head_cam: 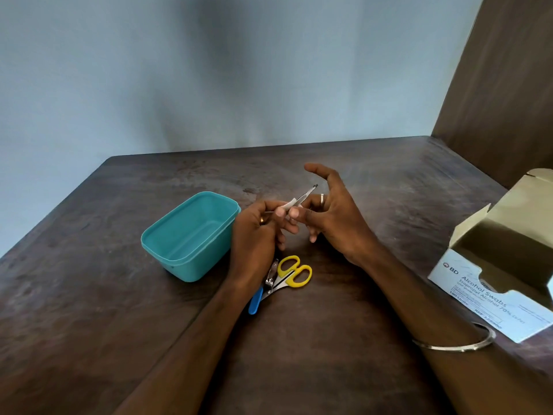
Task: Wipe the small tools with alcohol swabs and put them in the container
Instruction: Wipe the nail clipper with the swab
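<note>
Above the middle of the table, my left hand (257,235) grips the rear end of a pair of metal tweezers (308,194), whose tip points up and to the right. A small white alcohol swab (288,204) is wrapped on the tweezers' middle. My right hand (332,217) pinches it there with a fingertip and thumb, the other fingers spread. The teal container (167,250) stands open just left of my hands, with nothing seen inside. Yellow-handled scissors (294,272), a metal nail clipper (270,275) and a blue-handled tool (255,302) lie together below my left wrist.
An open box of alcohol swabs (490,292) lies at the table's right edge, by my right forearm. The dark wooden table (89,295) meets a blue wall at the back and a brown panel (502,85) at the right.
</note>
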